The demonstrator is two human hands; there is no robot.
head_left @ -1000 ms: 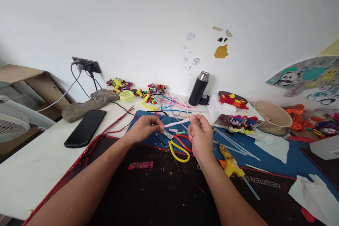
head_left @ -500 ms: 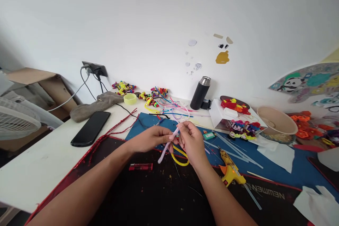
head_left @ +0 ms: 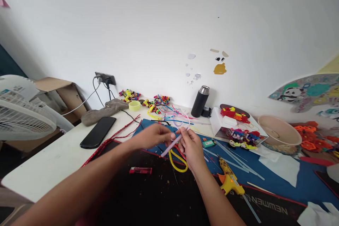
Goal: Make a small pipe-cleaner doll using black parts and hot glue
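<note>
A pale purple pipe cleaner (head_left: 171, 148) slants between my hands, its lower end pointing left and toward me. My right hand (head_left: 191, 148) is closed, pinching its upper part between thumb and fingers. At its middle, my left hand (head_left: 153, 137) has thumb and fingers curled close together against it; the exact contact is partly hidden. Below the hands hangs a curved yellow pipe cleaner (head_left: 178, 167), and a red strand (head_left: 180, 153) shows beside it. Whether my right hand holds these too, I cannot tell.
A yellow glue gun (head_left: 230, 180) lies to the right, near clear glue sticks (head_left: 230, 152) and a green box (head_left: 208, 143). A red lighter (head_left: 141, 171) rests on the dark mat. Behind are a black flask (head_left: 200, 102), colourful stems and small figures. A phone (head_left: 97, 132) lies left.
The view has tilted up and turned left slightly. The purple pipe cleaner now lies flatter, and my left fingers have shifted along it. My right hand keeps its pinch.
</note>
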